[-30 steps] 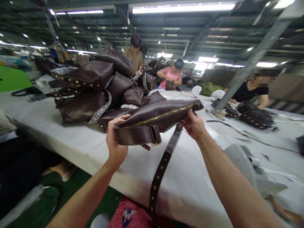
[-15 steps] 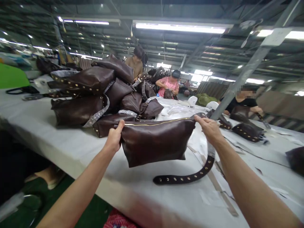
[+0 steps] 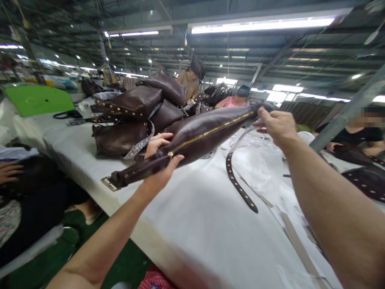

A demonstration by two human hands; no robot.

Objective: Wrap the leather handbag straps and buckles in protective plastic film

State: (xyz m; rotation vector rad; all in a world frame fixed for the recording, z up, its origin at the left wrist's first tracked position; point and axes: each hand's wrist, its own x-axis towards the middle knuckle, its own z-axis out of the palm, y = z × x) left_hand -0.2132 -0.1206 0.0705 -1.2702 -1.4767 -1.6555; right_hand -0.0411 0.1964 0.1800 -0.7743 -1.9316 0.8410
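Note:
A dark brown leather handbag (image 3: 204,134) hangs tilted above the table between my two hands, its gold zipper facing up and closed. My left hand (image 3: 161,160) wraps round the near left end, thumb beside the zipper's end. From that end a short strap with a metal buckle (image 3: 111,183) sticks out to the left. My right hand (image 3: 275,122) grips the raised far right end, fingers closed. Below it dangles the bag's long strap (image 3: 239,182), studded with metal eyelets and partly wrapped in clear film.
A pile of similar brown bags (image 3: 129,104) lies behind on the white-covered table (image 3: 192,233). Plastic film and paper strips (image 3: 296,241) are spread at the right. A slanted grey pole (image 3: 345,112) stands there. Co-workers sit at the left, back and right.
The bag has turned from hanging front-on to lying zipper up, its right end raised. My left hand now wraps round its end, and the buckled strap shows. The view has swung left.

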